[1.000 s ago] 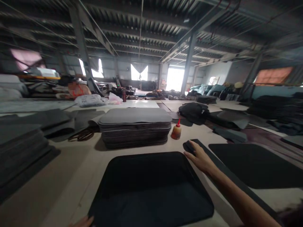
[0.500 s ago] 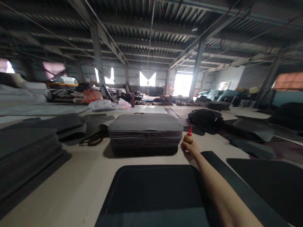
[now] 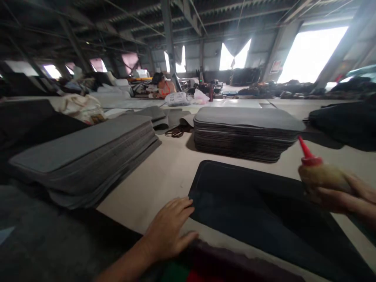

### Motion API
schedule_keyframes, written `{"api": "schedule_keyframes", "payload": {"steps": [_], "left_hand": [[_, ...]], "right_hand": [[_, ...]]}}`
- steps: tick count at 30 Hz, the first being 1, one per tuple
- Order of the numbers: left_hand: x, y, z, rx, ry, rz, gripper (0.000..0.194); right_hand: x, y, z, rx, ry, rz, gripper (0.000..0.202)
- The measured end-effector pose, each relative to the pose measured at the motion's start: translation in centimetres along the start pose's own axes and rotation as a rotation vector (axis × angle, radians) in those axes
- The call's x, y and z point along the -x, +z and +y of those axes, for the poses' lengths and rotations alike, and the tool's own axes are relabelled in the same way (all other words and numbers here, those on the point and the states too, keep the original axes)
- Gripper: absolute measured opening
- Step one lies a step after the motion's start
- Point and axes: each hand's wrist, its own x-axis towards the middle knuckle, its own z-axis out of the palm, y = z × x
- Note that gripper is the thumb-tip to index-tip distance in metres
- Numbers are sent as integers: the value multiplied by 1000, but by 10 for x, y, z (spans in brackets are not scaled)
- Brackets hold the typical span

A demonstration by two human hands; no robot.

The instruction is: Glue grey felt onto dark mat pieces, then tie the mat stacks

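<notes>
A glue bottle (image 3: 320, 174) with a red pointed nozzle is gripped in my right hand (image 3: 337, 196), its tip leaning up and left. It is above the right part of a black rounded-corner sheet (image 3: 235, 199) that lies flat on the table. My left hand (image 3: 172, 225) is palm down with fingers stretched, its fingertips at the sheet's left edge. Behind the sheet stands a neat stack of grey sheets (image 3: 246, 135).
Another tall stack of grey sheets (image 3: 88, 156) stands to the left by the table edge. Scissors (image 3: 175, 132) with dark handles lie between the stacks. A black bundle (image 3: 346, 123) is at the right. A person (image 3: 166, 87) is farther back.
The view has turned left. My right hand has lifted the glue bottle from beside the middle stack and brought it closer, over the black sheet. My left hand has come into view.
</notes>
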Motion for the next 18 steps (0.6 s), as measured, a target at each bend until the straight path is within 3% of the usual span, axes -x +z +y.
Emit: {"api": "schedule_keyframes", "payload": {"steps": [3, 8, 12, 18], "left_hand": [[3, 1, -1, 63, -17, 5, 55], [-4, -10, -5, 237, -68, 15, 44], [-22, -19, -15, 335, -82, 76, 27], [-26, -9, -30, 345, -19, 87, 34]], "right_hand": [[36, 12, -29, -93, 128, -146, 66], [66, 34, -95, -78, 58, -396, 71], [68, 39, -119, 23, -87, -351, 70], [80, 55, -141, -33, -100, -325, 63]]}}
